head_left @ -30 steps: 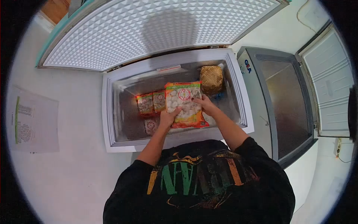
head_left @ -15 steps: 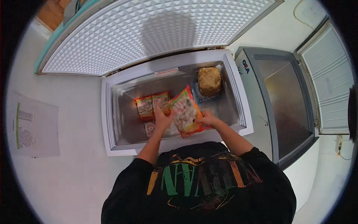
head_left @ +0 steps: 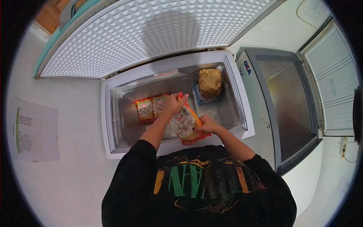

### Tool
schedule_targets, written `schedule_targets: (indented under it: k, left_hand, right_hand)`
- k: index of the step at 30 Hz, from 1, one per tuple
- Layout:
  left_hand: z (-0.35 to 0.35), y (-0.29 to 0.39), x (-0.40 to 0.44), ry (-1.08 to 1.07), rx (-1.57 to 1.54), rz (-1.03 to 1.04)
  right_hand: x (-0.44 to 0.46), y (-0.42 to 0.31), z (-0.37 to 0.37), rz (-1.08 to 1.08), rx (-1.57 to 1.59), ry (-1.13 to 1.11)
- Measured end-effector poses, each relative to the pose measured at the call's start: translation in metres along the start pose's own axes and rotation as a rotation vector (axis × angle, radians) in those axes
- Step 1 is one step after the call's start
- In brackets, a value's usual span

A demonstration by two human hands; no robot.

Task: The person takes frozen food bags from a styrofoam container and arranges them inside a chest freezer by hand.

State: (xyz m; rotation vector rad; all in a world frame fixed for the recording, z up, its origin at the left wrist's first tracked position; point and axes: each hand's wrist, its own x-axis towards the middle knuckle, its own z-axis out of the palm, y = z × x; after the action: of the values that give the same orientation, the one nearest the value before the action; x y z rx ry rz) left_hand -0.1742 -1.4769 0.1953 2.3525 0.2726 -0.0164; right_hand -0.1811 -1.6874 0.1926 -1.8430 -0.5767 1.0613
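Observation:
Both my hands hold a tilted orange-edged bag of frozen food point(head_left: 184, 124) over the front of the open chest freezer point(head_left: 109, 142). My left hand point(head_left: 174, 104) is closed on its upper end, near a red corner. Low on the bag's right side, my right hand point(head_left: 206, 124) grips the orange edge. Left of my left hand, similar orange packs point(head_left: 145, 110) lie side by side on the freezer floor, partly hidden by my forearm. What exactly is inside the bag I cannot make out.
A woven basket point(head_left: 210, 82) sits on a blue-and-white pack point(head_left: 204, 97) in the freezer's back right. The raised lid point(head_left: 113, 45) stands behind. To the right is a second grey-rimmed freezer point(head_left: 270, 109), its lid point(head_left: 332, 79) raised. A printed sheet point(head_left: 36, 130) is at the left.
My left hand has moved from the bag's left side up to its top end and closed there. The bag has shifted slightly down toward me, still in my right hand.

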Motion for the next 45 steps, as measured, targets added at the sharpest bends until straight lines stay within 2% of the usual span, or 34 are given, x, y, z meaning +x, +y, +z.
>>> schedule_targets:
  k: [1,2,4,8,10,11,13,15,17,18,19,21,23,24,26,28,29,31,32,35,37,38,40,43,45]
  left_hand:
    - [0.006,-0.001,-0.001,0.092,-0.022,0.018]
    - [0.010,0.001,0.001,0.098,-0.024,0.004]
    - [0.016,0.002,0.006,0.024,0.007,-0.140]
    - [0.012,0.013,0.005,0.052,0.031,-0.223]
    - [0.004,0.012,-0.005,0.120,-0.122,-0.083]
    - [0.005,0.005,-0.013,0.130,-0.126,-0.093]
    - [0.005,-0.013,-0.043,0.489,-0.134,-0.003]
    - [0.004,-0.017,-0.085,0.617,-0.232,-0.181]
    - [0.034,-0.046,-0.112,0.769,-0.414,-0.322]
    - [0.044,-0.057,-0.122,0.775,-0.412,-0.330]
    - [0.044,-0.060,-0.130,0.520,-0.951,-0.537]
    - [0.048,-0.062,-0.134,0.220,-1.478,-0.717]
    - [0.034,-0.031,-0.126,0.308,-1.826,-1.070]
    - [0.035,-0.033,-0.122,0.314,-1.833,-1.068]
    - [0.037,-0.042,-0.113,0.413,-1.828,-0.924]
    - [0.063,-0.084,-0.107,0.449,-1.891,-0.901]
    - [0.067,-0.095,-0.105,0.477,-1.947,-0.877]
    - [0.069,-0.112,-0.099,0.565,-1.931,-0.906]
    - [0.069,-0.118,-0.097,0.644,-1.910,-0.949]
    - [0.070,-0.157,-0.082,0.647,-1.901,-0.909]
    - [0.082,-0.195,-0.066,0.647,-1.889,-0.977]
    - [0.090,-0.215,-0.056,0.639,-1.866,-1.031]
    - [0.110,-0.253,-0.036,0.721,-1.817,-1.024]
    - [0.128,-0.302,-0.008,0.830,-1.722,-1.063]
    - [0.135,-0.329,0.003,0.861,-1.686,-1.107]
  right_hand:
    - [0.002,0.005,0.001,-0.020,-0.032,0.028]
    - [0.007,0.013,0.000,-0.019,-0.036,0.013]
    - [0.013,0.027,0.001,0.147,0.213,0.014]
    - [0.019,0.036,-0.004,0.094,0.325,-0.024]
    - [0.020,0.039,-0.001,0.086,0.338,-0.003]
    - [0.020,0.037,0.001,0.087,0.330,-0.015]
    - [0.022,0.034,0.006,0.146,0.567,0.052]
    - [0.038,0.043,0.015,0.142,0.633,0.110]
    - [0.048,0.044,0.022,0.147,0.706,0.168]
    - [0.053,0.038,0.022,0.193,0.774,0.198]
    - [0.058,0.034,0.023,0.238,0.840,0.229]
    - [0.072,0.033,0.035,0.226,0.947,0.203]
    - [0.085,0.024,0.048,0.208,1.052,0.180]
    - [0.087,0.019,0.058,0.240,1.030,0.173]
    - [0.097,0.027,0.073,0.275,0.998,0.159]
    - [0.123,0.056,0.094,0.199,0.783,0.029]
    - [0.131,0.064,0.103,0.200,0.778,0.021]
    - [0.152,0.074,0.119,0.187,0.535,0.021]
    - [0.158,0.064,0.122,0.191,0.532,0.013]
    - [0.183,0.044,0.122,0.165,0.520,-0.040]
    - [0.208,0.044,0.121,0.336,0.453,-0.022]
    - [0.222,0.047,0.121,0.343,0.441,-0.028]
    - [0.245,0.052,0.122,0.590,0.496,0.015]
    - [0.256,0.048,0.119,0.644,0.318,-0.003]
    - [0.271,0.098,0.123,0.623,0.277,-0.038]
